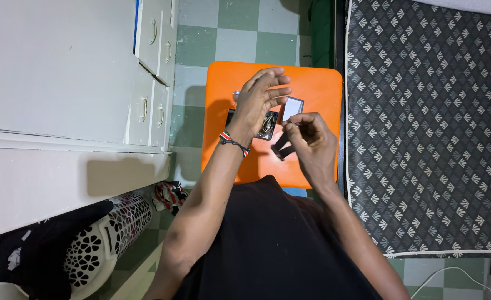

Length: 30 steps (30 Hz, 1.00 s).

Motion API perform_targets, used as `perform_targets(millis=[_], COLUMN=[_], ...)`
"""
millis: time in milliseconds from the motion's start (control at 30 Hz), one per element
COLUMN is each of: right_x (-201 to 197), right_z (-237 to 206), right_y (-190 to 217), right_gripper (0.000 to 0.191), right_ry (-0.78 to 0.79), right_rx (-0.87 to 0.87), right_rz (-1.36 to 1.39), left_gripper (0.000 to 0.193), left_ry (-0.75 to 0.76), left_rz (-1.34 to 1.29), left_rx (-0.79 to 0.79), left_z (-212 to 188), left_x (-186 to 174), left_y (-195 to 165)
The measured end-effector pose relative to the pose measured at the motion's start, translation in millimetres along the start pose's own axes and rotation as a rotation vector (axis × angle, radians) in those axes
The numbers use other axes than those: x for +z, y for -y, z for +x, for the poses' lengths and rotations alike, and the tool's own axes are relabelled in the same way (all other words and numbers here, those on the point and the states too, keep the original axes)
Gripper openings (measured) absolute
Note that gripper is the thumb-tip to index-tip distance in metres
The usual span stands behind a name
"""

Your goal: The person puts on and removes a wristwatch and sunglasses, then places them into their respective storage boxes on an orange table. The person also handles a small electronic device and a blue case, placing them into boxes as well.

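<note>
Hands over orange stool (312, 83), 2 in view. Left hand (259, 103) fingers spread, loosely open, hovering above small dark tray (268, 129) with metal bits in it; can't tell if it touches anything. Braided wristband (233, 141) on left wrist. Right hand (311, 139) pinched shut on small black part (282, 149), fingertips curled in, part pokes out lower left of the hand. Small white-faced card (292, 107) lies on stool just beside left fingertips. White cabinet (62, 66) left, patterned mattress (429, 128) right, laundry basket (109, 239) lower left.
</note>
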State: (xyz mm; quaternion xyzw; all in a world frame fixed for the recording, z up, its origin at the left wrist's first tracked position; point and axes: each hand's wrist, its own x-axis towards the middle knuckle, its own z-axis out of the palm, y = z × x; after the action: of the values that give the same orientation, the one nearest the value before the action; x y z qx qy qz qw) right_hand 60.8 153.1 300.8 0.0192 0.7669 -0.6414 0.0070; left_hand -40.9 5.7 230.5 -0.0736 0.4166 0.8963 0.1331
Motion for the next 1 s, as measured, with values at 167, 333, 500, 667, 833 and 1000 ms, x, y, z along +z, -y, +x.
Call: perform_targets(millis=[167, 333, 500, 667, 833, 1000], right_x=[-9, -14, -13, -5, 1, 1], right_z=[4, 10, 23, 34, 43, 41], right_y=[4, 9, 6, 3, 6, 11], right_gripper=[0.009, 0.012, 0.011, 0.009, 0.01, 0.012], right_ry=[-0.068, -0.189, -0.163, -0.138, -0.096, -0.177], right_rx=[-0.105, -0.087, -0.09, 0.05, 0.156, 0.136], right_rz=[-0.106, -0.304, -0.161, 0.08, 0.373, 0.426], left_gripper=[0.042, 0.045, 0.05, 0.065, 0.07, 0.059], left_ry=[0.112, 0.099, 0.19, 0.32, 0.304, 0.262], left_rz=[0.239, 0.404, 0.583, 0.529, 0.566, 0.512], left_rx=[-0.049, -0.029, -0.026, -0.03, 0.058, 0.198], left_z=[-18, -36, -53, -69, -74, -76], left_x=[-1, -11, -21, -17, -11, -10], left_y=[-6, -7, -3, 8, 7, 1])
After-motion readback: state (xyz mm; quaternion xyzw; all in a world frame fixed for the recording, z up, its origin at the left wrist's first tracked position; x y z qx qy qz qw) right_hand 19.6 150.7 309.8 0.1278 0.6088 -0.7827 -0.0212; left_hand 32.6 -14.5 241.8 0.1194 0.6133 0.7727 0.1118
